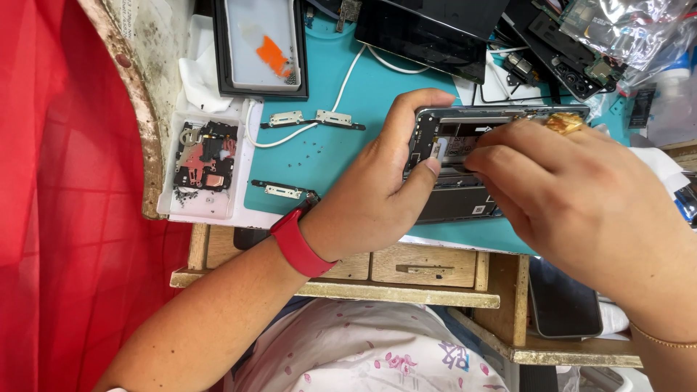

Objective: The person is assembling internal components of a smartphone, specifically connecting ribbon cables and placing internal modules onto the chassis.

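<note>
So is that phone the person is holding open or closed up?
Open. The phone has no back cover, so its inner parts and battery show, while the left hand grips it and the right hand works inside.

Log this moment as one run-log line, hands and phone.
left hand: grips opened phone by its edge | right hand: fingers pinched inside phone | nearby: white parts tray, loose brackets on teal mat

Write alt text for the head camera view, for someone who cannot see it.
Two bare hands work on an opened phone on a teal mat: the left hand grips its edge while the right hand pinches inside. A white tray with a circuit board sits left.
</note>
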